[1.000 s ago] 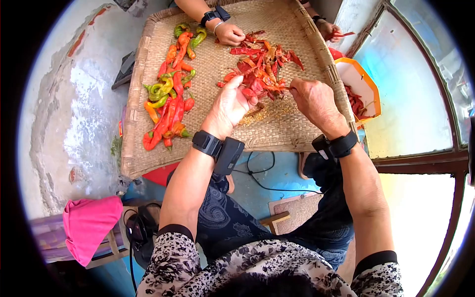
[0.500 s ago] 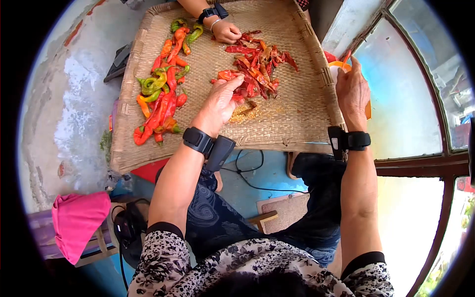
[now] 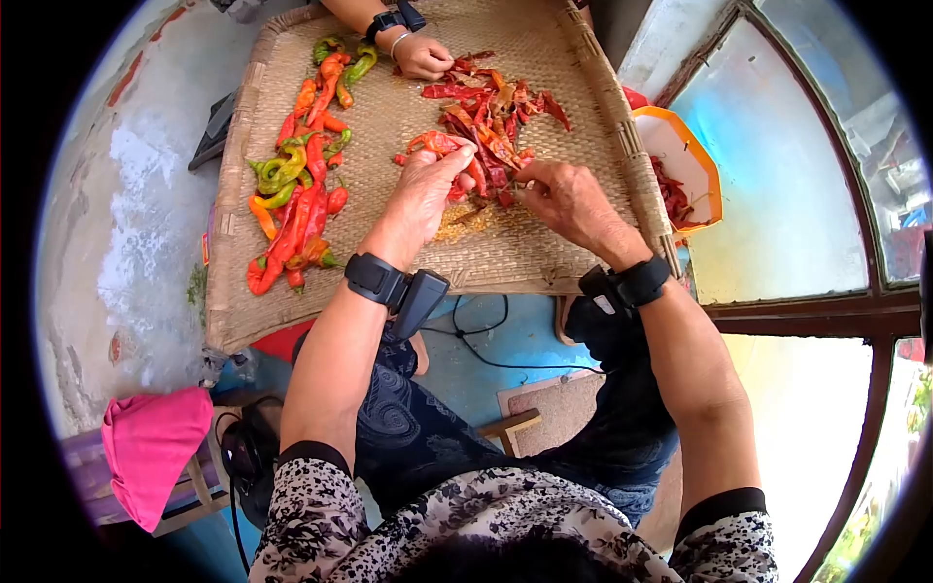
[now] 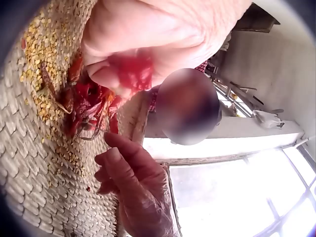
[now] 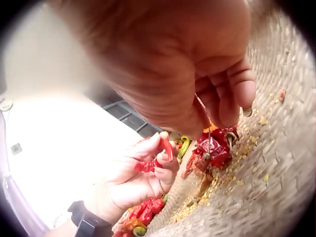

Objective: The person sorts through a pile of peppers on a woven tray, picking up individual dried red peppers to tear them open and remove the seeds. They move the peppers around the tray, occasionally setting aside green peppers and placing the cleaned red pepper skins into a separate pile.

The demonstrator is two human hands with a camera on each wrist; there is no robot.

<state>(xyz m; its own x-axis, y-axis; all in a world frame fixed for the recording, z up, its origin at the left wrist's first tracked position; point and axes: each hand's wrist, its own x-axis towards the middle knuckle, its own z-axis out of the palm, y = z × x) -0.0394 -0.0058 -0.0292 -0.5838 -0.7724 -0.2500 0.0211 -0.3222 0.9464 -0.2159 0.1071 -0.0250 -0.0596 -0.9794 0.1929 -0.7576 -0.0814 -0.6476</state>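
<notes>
On a woven tray (image 3: pixel 379 209) lies a loose pile of dried red chili peppers (image 3: pixel 491 117). My left hand (image 3: pixel 425 194) holds red chili peppers (image 5: pixel 168 149) at the near side of this pile, one pinched at the fingertips and another across the fingers. Just to its right, my right hand (image 3: pixel 573 202) reaches down to the pile's edge. Its thumb and forefinger (image 4: pixel 140 185) are slightly parted beside a thin chili stem (image 4: pixel 91 136), with the other fingers loosely bent. Yellow seeds (image 3: pixel 466 222) are scattered under both hands.
Fresh red, orange and green peppers (image 3: pixel 316 189) line the tray's left side. Another person's hand (image 3: pixel 423 58) is at the pile's far side. Right of the tray stands an orange-rimmed box (image 3: pixel 714 170) holding red chilies (image 3: pixel 673 194), near the window (image 3: pixel 787 175).
My right hand went out to the box with a red chili and is now back at the pile without it. The left hand stays by the pile, still holding chilies.
</notes>
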